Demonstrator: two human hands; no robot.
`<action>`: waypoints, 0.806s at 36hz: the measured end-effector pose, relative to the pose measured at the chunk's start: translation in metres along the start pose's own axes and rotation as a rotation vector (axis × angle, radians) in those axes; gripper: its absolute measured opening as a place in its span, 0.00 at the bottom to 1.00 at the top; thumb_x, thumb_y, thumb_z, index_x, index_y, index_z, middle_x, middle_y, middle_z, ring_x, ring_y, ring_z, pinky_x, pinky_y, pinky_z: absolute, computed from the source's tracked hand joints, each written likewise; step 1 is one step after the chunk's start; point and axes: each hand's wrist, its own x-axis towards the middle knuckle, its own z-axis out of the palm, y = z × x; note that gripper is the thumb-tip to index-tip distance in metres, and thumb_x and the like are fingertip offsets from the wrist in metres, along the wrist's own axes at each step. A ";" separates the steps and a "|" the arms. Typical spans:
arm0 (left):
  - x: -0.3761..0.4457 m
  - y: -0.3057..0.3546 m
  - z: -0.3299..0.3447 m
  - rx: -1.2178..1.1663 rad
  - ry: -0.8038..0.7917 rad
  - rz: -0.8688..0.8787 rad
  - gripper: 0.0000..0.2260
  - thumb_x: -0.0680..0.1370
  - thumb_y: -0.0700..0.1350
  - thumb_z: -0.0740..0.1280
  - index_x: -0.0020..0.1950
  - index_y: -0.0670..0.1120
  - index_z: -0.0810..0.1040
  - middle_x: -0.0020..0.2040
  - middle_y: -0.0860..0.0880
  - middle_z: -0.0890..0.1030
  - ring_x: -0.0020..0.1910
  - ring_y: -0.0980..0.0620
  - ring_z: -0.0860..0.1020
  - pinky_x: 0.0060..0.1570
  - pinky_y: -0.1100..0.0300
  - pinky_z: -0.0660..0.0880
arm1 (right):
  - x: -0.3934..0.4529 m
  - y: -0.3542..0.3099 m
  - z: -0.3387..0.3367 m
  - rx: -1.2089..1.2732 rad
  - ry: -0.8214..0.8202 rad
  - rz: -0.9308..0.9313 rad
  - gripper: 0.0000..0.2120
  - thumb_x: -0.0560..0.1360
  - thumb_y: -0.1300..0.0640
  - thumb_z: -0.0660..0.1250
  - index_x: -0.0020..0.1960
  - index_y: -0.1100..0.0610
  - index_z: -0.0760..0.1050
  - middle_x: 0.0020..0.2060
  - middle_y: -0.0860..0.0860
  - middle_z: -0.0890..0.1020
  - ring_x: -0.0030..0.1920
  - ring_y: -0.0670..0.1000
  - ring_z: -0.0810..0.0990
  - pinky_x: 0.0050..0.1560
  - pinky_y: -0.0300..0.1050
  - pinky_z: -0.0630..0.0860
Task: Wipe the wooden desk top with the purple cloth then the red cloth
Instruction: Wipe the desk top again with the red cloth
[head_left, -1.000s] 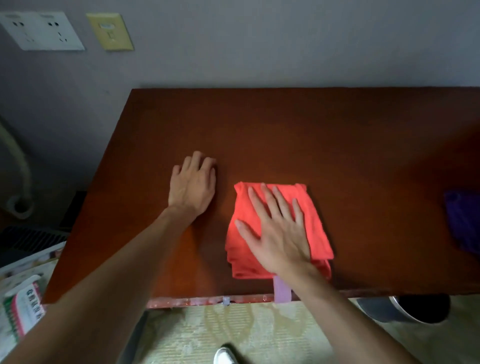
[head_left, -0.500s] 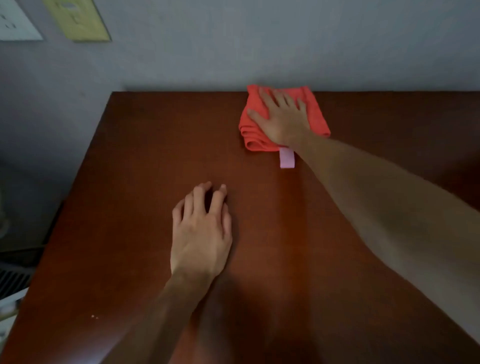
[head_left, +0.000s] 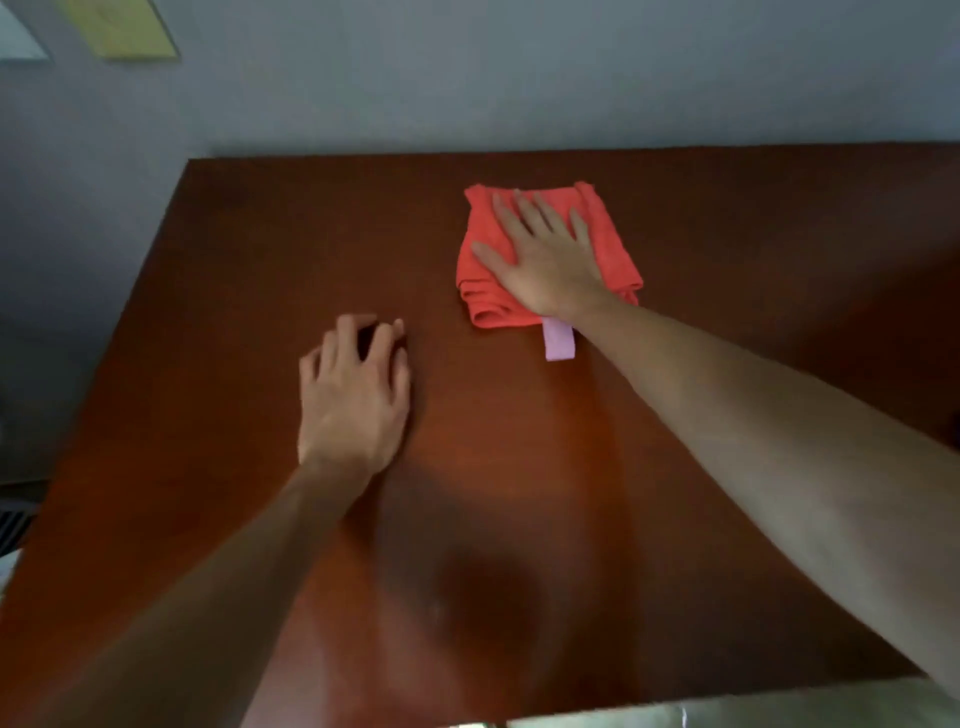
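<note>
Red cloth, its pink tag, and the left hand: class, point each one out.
red cloth (head_left: 613, 249): head view, right fold beside the knuckles
pink tag (head_left: 559, 340): head view, middle of the strip
left hand (head_left: 353, 405): head view, back of the hand

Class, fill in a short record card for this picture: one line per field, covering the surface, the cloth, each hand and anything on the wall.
surface: wooden desk top, against a grey wall
cloth: red cloth, folded, flat on the desk towards the far edge
cloth tag: pale purple tag, sticking out of the near edge
right hand: palm down, fingers spread, pressing on the red cloth
left hand: resting on bare wood, holding nothing
wall: yellow plate, upper left
purple cloth: not in view
</note>
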 end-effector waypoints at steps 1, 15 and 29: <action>0.001 0.001 -0.001 0.009 -0.009 -0.004 0.16 0.83 0.51 0.56 0.68 0.51 0.72 0.64 0.45 0.71 0.62 0.43 0.72 0.62 0.44 0.66 | -0.023 0.002 -0.002 0.002 -0.004 -0.007 0.36 0.80 0.30 0.46 0.83 0.46 0.49 0.83 0.49 0.53 0.82 0.51 0.49 0.80 0.60 0.44; -0.067 0.103 -0.014 0.016 -0.106 0.036 0.18 0.79 0.50 0.60 0.67 0.50 0.74 0.65 0.44 0.71 0.62 0.41 0.71 0.59 0.44 0.67 | -0.332 0.055 -0.014 -0.069 0.114 0.094 0.35 0.81 0.30 0.44 0.82 0.47 0.56 0.81 0.47 0.59 0.82 0.49 0.54 0.79 0.58 0.53; -0.130 0.154 0.007 -0.040 -0.144 -0.070 0.26 0.83 0.58 0.45 0.80 0.54 0.60 0.80 0.45 0.60 0.80 0.48 0.54 0.77 0.45 0.53 | -0.265 0.074 -0.018 -0.073 0.102 0.218 0.36 0.78 0.28 0.43 0.82 0.44 0.55 0.81 0.46 0.61 0.80 0.50 0.57 0.78 0.57 0.53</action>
